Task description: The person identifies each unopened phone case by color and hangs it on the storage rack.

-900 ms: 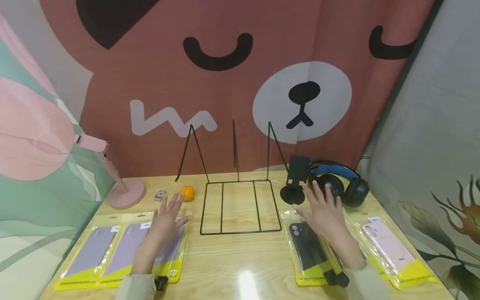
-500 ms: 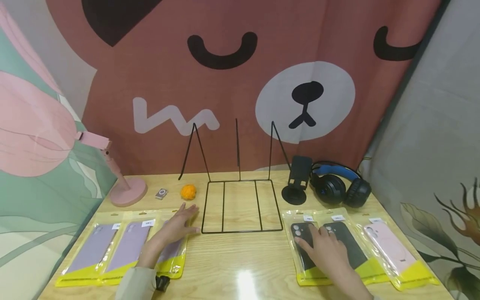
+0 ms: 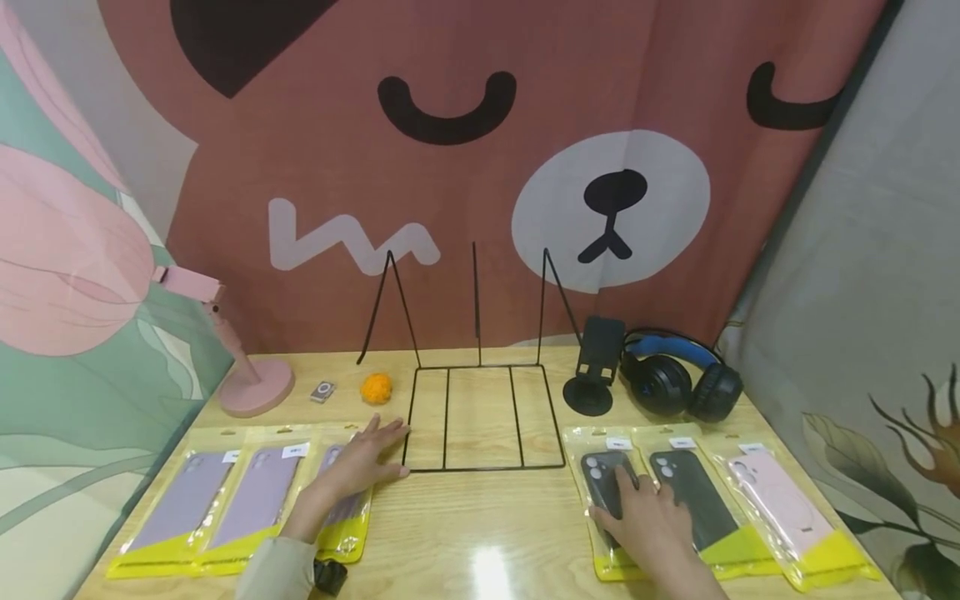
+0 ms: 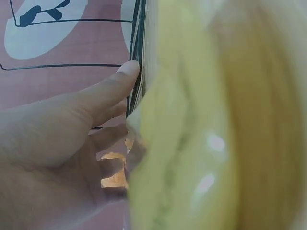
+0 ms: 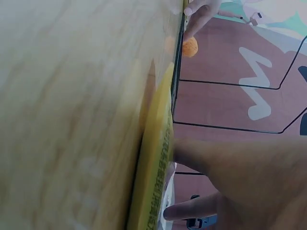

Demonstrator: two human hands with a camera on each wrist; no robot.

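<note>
My left hand [image 3: 360, 462], fingers spread, lies over a bagged purple phone case [image 3: 345, 508], its fingertips at the left side of the black wire rack [image 3: 446, 417]. In the left wrist view the thumb [image 4: 127, 69] reaches the rack's wires beside a blurred yellow bag edge [image 4: 192, 120]. My right hand [image 3: 648, 517] rests on a bagged black phone case [image 3: 600, 479], with slightly bent fingers on it and the thumb near the bag's left side. From the right wrist, that bag's yellow edge [image 5: 151, 167] shows close up, flat on the table.
Two more purple cases [image 3: 183, 500] lie left; another black case [image 3: 697, 492] and a pink one [image 3: 780, 492] lie right. Behind are a pink stand [image 3: 255, 387], a small clip-style player [image 3: 322, 391], an orange ball [image 3: 376, 388], a black phone stand [image 3: 600, 342] and headphones [image 3: 660, 383].
My right hand has come down from above the black cases and nearer to me, onto the left one. My left hand has shifted right and lower, to the rack's side.
</note>
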